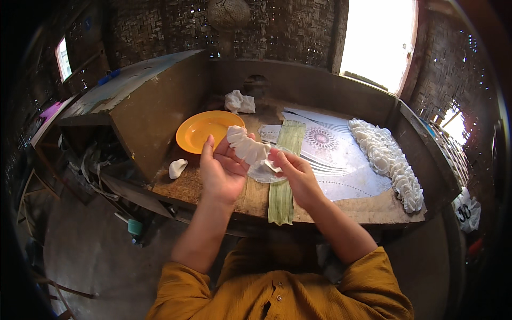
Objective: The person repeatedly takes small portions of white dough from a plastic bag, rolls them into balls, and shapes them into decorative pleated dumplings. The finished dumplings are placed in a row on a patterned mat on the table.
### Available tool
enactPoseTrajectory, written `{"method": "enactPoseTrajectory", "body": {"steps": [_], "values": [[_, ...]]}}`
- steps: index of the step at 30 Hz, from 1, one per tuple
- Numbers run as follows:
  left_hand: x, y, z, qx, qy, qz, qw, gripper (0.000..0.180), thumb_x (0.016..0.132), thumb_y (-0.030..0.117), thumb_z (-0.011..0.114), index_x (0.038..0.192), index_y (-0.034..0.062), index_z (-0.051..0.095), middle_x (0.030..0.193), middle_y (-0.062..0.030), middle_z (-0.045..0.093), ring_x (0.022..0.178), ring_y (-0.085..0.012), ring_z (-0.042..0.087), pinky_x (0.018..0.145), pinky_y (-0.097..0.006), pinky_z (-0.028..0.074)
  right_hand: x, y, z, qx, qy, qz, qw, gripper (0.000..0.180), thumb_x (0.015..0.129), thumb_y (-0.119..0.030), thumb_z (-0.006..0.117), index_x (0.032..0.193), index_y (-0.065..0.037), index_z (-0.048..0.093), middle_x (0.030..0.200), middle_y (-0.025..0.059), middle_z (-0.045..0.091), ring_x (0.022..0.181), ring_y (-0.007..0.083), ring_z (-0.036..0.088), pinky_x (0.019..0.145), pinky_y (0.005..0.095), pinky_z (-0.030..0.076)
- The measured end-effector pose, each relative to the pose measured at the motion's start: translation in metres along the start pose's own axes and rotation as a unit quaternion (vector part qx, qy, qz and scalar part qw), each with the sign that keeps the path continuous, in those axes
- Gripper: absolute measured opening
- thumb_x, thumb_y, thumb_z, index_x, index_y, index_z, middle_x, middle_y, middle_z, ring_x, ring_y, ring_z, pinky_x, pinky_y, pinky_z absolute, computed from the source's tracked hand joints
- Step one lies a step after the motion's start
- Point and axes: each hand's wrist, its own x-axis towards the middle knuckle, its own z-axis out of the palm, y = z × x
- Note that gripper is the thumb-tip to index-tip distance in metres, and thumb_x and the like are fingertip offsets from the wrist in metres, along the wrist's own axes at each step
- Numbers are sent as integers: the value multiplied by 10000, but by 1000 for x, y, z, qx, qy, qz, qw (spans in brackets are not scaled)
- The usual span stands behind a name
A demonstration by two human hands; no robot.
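Observation:
A pleated, ruffled white strip (247, 146) is held up between my hands over the table's near side. My left hand (223, 173) is under its left end, palm up, with the thumb up and the fingers curled behind it. The thumb and fingers of my right hand (296, 173) pinch its right end. Whether the strip is cloth or some other soft material, I cannot tell. Below and partly behind it is a translucent whitish sheet or disc (261, 175). A long pale green strip (281, 205) lies front to back on the table beneath my hands.
An orange plate (184, 136) sits behind my left hand, with a small white piece (177, 168) nearer me. Crumpled white material (240, 102) lies at the back. On the right, a patterned sheet (346, 154) carries a thick row of ruffled white pieces (386, 162). A wooden box (160, 106) stands left.

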Motion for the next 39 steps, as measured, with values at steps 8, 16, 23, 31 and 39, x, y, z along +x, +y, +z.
{"method": "enactPoseTrajectory", "body": {"steps": [8, 16, 23, 31, 39], "values": [[-9, -37, 1, -20, -14, 8, 1000, 558, 968, 410, 324, 1188, -71, 502, 1195, -191, 557, 1147, -315, 527, 999, -431, 415, -19, -12, 10, 352, 40, 36, 934, 220, 904, -198, 602, 1052, -40, 566, 992, 63, 621, 926, 174, 597, 868, 348, 471], [-14, -12, -15, 135, -42, -123, 982, 633, 958, 500, 334, 1147, -61, 557, 1106, -178, 628, 1044, -275, 606, 969, -411, 440, -15, -40, -20, 181, -53, 21, 982, 143, 917, -165, 573, 965, -31, 580, 895, 51, 623, 818, 146, 629, 727, 315, 540], [-23, 6, -14, 196, -107, -204, 953, 683, 963, 531, 289, 1141, -72, 557, 1082, -176, 641, 1005, -246, 628, 919, -386, 480, -20, -64, -31, 100, -168, 39, 980, 257, 844, -83, 658, 1055, -5, 533, 964, 68, 605, 866, 136, 612, 791, 305, 525], [-26, 6, -16, 212, -146, -220, 941, 716, 950, 563, 309, 1151, -82, 546, 1089, -183, 637, 974, -254, 646, 902, -393, 494, -30, -71, -28, 48, -244, 10, 968, 508, 710, 69, 702, 1151, 4, 458, 1052, 74, 568, 985, 142, 573, 853, 282, 482], [-23, 5, -18, 171, -207, -346, 899, 687, 938, 542, 376, 1207, -78, 502, 1108, -177, 623, 989, -259, 639, 885, -397, 507, -36, -83, -38, -75, -322, 16, 944, 505, 702, 50, 701, 1151, -7, 476, 1046, 65, 553, 980, 117, 541, 821, 249, 457]]}}
